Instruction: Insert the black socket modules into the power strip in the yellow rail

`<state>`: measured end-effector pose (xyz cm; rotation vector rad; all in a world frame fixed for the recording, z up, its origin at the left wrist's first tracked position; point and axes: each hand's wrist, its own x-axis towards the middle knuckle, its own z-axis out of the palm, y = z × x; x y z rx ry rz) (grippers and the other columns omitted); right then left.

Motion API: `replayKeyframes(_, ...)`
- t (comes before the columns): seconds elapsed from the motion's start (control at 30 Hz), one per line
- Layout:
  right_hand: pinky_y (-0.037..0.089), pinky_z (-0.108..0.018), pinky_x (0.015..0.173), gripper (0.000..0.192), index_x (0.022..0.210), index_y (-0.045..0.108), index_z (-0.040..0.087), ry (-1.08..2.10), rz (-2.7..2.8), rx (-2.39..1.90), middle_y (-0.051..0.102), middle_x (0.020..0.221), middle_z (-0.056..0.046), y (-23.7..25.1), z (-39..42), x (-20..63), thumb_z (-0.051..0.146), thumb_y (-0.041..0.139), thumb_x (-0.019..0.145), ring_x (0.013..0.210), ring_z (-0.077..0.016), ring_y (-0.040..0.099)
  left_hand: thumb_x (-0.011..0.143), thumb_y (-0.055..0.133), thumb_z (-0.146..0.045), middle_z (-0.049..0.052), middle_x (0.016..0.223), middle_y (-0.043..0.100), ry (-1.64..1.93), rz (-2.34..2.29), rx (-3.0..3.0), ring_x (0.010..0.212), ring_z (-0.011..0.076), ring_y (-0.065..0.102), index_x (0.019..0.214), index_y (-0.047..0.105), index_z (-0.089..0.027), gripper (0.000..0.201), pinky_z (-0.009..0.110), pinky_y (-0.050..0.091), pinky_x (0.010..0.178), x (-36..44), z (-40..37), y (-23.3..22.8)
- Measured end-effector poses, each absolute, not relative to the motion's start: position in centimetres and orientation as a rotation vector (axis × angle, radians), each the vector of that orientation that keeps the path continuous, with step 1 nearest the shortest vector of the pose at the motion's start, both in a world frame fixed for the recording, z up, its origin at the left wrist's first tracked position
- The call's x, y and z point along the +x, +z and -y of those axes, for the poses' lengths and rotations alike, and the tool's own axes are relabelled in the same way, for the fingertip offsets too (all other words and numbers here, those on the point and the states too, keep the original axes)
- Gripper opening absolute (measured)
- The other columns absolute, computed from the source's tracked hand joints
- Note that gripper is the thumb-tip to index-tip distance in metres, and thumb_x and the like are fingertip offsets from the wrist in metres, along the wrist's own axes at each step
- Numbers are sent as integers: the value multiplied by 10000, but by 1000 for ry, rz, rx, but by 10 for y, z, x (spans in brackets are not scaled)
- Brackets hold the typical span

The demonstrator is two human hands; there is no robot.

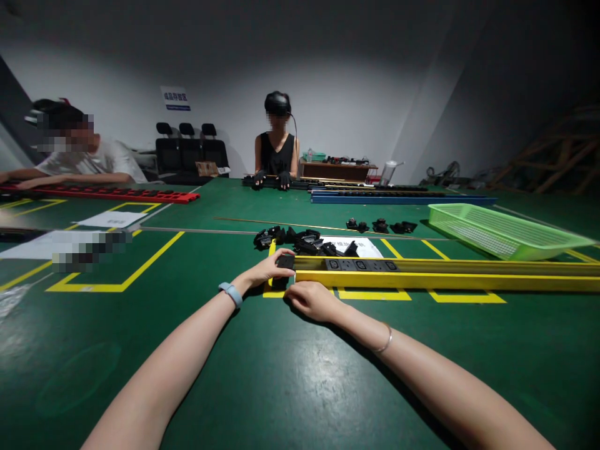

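Note:
A long yellow rail (445,274) lies across the green table, running off to the right. Three black socket modules (360,265) sit in its left part. My left hand (267,269) holds a black socket module (285,262) at the rail's left end. My right hand (312,299) rests with its fingers against the rail's near edge at that same end. A pile of loose black modules (304,240) lies just behind the rail, partly on a white sheet (363,245).
A green plastic basket (506,232) stands at the right. More black modules (380,225) and a thin rod (281,224) lie further back. A blue rail (398,199) and a person with gloves sit opposite; another person leans by a red rail (117,194) at left. Papers (110,219) lie left.

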<state>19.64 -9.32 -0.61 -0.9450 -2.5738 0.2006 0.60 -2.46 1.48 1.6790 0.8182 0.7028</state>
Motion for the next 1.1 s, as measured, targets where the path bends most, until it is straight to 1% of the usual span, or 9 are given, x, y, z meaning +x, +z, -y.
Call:
replayKeyframes(0.1, 415, -229, 696, 144, 935, 630, 186, 213, 2572, -945, 678, 869, -41, -6, 93, 196, 180, 496, 882, 773, -146, 608, 642, 757, -349, 6, 875, 511, 735, -826, 1695, 711, 110, 492, 1179, 479, -191, 625, 223, 391, 604, 7, 25, 13)
replayKeyframes(0.27, 428, -240, 734, 162, 972, 630, 190, 238, 2573, -936, 683, 909, -49, -6, 93, 196, 178, 495, 882, 811, -153, 618, 658, 738, -363, 5, 882, 511, 723, -872, 1714, 689, 105, 482, 1173, 476, -197, 601, 223, 385, 591, 8, 26, 13)
replayKeyframes(0.37, 432, -242, 751, 170, 982, 628, 190, 248, 2573, -925, 684, 924, -52, -7, 93, 197, 173, 491, 882, 826, -153, 620, 654, 738, -358, 16, 931, 526, 742, -865, 1728, 730, 116, 501, 1161, 490, -189, 589, 238, 405, 632, 10, 27, 13)
replayKeyframes(0.5, 429, -238, 741, 166, 972, 629, 191, 240, 2576, -926, 684, 917, -49, -7, 93, 197, 180, 487, 885, 813, -151, 619, 641, 752, -344, 15, 950, 529, 789, -856, 1732, 783, 128, 516, 1135, 501, -182, 577, 251, 426, 695, 11, 27, 10)
replayKeyframes(0.8, 408, -226, 679, 144, 926, 631, 185, 220, 2576, -946, 677, 865, -43, -2, 95, 196, 178, 495, 880, 754, -143, 603, 629, 766, -364, 22, 956, 539, 829, -865, 1761, 799, 139, 539, 1140, 501, -184, 603, 260, 439, 708, 12, 23, 3)
replayKeyframes(1.1, 416, -233, 698, 146, 943, 629, 188, 229, 2574, -934, 678, 883, -47, -5, 93, 197, 182, 496, 884, 777, -148, 611, 631, 764, -349, 30, 933, 554, 861, -901, 1755, 768, 137, 556, 1120, 522, -165, 576, 280, 466, 715, 15, 28, 7)
